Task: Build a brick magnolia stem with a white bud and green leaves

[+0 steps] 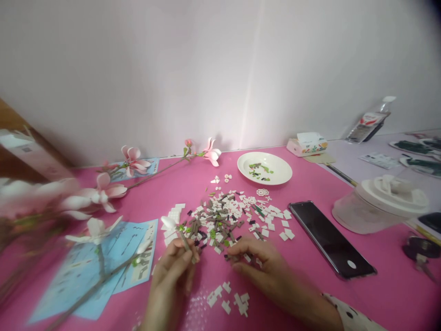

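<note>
My left hand (176,266) is closed round a short brown toy flower stem (186,243). Its upper end carries a white bud (168,223) with bits of green at the base. To the right, my right hand (263,264) pinches a small dark brick piece (227,257) between thumb and fingertips. Just beyond both hands spreads a pile of small building bricks (220,216) in white, brown, green and black. Several white pieces (227,301) lie nearer to me, between my forearms.
Blue instruction sheets (89,262) lie at left under an assembled flower branch (86,294); pink flower branches (165,169) lie behind. A white plate (246,177) with green and brown pieces stands at the back. A phone (330,239), lidded tub (358,216) and tissue pack (308,145) are to the right.
</note>
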`<act>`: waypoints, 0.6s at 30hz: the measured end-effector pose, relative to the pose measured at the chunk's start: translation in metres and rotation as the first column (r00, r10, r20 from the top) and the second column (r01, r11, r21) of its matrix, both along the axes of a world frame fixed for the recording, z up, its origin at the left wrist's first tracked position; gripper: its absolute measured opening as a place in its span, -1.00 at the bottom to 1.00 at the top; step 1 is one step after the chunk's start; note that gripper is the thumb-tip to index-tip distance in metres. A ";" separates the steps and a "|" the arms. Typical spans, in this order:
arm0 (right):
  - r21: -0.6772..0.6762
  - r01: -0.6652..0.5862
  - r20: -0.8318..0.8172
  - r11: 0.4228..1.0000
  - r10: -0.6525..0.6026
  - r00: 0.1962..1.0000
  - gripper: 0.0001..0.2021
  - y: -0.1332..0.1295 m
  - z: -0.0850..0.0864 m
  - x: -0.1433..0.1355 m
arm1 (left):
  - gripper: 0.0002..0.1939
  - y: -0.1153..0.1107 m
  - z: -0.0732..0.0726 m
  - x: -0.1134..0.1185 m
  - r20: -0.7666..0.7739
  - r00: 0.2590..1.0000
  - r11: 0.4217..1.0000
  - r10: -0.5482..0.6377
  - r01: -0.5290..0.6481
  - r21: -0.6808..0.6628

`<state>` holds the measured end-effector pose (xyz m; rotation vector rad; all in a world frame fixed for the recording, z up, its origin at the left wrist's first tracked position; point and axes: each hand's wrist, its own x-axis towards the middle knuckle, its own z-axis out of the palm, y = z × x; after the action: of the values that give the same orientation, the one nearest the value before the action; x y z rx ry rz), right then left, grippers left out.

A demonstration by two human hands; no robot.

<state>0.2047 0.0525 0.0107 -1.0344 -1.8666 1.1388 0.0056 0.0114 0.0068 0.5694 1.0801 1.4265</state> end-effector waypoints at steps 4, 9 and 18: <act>0.007 0.002 0.000 1.000 -0.002 1.000 -0.90 0.001 0.004 0.001 | -0.85 0.001 0.001 0.001 -0.004 1.000 1.000 0.004 -0.004 0.014; -0.020 0.077 -0.062 0.997 -0.079 0.995 -0.89 0.003 0.002 0.002 | -0.82 0.001 -0.001 0.001 0.013 0.999 0.999 0.036 -0.036 0.001; -0.359 0.267 -0.376 0.894 -0.400 0.836 -0.76 0.009 -0.007 0.006 | -0.80 0.001 0.001 -0.004 0.090 0.978 0.982 0.190 -0.190 -0.008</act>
<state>0.2104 0.0616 0.0037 -1.1010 -1.1241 1.3245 0.0017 0.0122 0.0073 0.4059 1.0846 1.6029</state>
